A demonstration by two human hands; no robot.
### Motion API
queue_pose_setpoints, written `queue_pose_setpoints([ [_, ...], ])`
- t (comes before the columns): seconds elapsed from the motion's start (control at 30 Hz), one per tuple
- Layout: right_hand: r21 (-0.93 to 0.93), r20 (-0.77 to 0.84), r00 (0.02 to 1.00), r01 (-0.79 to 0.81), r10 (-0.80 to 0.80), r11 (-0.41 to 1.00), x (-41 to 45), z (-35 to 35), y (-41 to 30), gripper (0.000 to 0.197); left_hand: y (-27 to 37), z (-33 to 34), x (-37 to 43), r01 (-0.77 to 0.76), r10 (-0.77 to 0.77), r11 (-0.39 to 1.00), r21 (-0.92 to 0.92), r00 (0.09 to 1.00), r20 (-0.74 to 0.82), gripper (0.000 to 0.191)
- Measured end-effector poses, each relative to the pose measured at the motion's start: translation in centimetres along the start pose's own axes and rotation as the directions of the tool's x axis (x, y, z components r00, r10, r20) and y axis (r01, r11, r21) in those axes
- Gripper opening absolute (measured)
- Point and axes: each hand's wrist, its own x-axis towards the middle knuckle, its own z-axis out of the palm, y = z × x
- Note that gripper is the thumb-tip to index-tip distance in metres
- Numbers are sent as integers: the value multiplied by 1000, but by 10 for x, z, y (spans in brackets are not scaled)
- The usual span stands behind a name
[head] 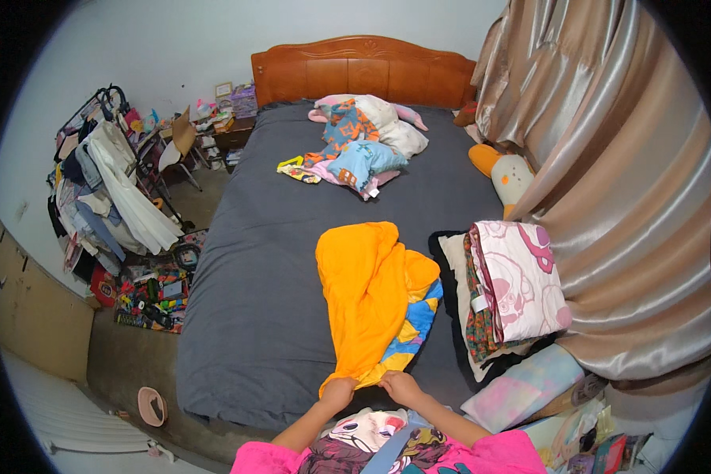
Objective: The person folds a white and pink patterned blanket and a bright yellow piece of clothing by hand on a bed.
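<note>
A bright orange fabric piece (358,290), like a cover or small quilt, lies bunched on the grey bed sheet (255,284). Its other face, patterned in blue and yellow, shows along the right side. My left hand (339,392) grips the near edge at its left corner. A short way to the right, my right hand (398,386) pinches the same edge. The cloth between both hands is held at the foot of the bed, close to my body. Its far end rests loosely in folds on the sheet.
Right of the cloth, a folded pink-and-white quilt (518,278) tops a black-edged cushion (450,255). Pillows and cloths (367,160) are heaped near the wooden headboard (361,71). Satin curtains (622,207) border the right side; a clothes rack (103,183) and toys (154,296) stand left.
</note>
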Motion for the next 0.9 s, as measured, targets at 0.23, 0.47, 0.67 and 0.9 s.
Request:
queue_pose_setpoints([
  [0.23, 9, 159, 986, 41, -42, 999, -17, -4, -24, 17, 8, -4, -46, 30, -32, 999, -23, 996, -87, 24],
  [0.47, -112, -53, 983, 171, -178, 979, 9, -7, -29, 50, 17, -30, -30, -95, 102, 993, 73, 990, -102, 20],
  [0.67, -257, 91, 977, 209, -192, 943, 17, -11, -32, 41, 43, -42, -30, -56, 56, 998, -17, 998, -9, 23],
  [0.9, -67, 91, 990, 118, -111, 991, 13, -4, -7, 21, 24, -26, -27, -23, -49, 866, -499, 990, -131, 30],
])
